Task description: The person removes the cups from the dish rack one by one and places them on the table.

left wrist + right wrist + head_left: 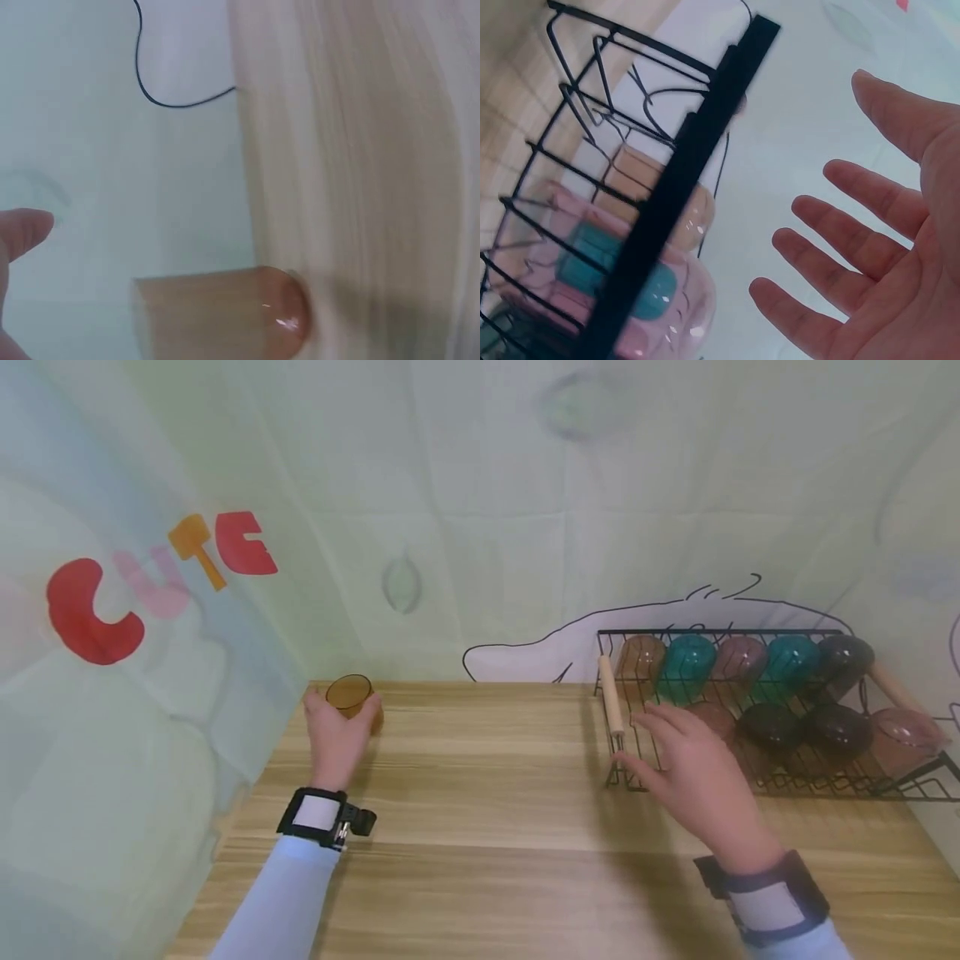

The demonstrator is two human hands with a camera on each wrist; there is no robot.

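Note:
An amber glass cup (349, 692) stands upright at the table's back left corner, its rounded base on the wood. My left hand (335, 739) is at the cup, fingers to its left and thumb to its right. In the left wrist view the thumb (26, 229) is apart from the cup (217, 315), beyond its mouth. Over the left end of a black wire rack (637, 783), my right hand (701, 781) hovers with spread fingers and holds nothing. Several coloured glass cups lie in the rack, including a teal cup (688, 664) and an amber cup (634, 180).
The rack has wooden handles, the left handle (611, 695) close to my right fingertips. At the rack's right front is a pink cup (903, 739). A printed cloth (487, 527) hangs behind and left of the wood-grain table (487, 810).

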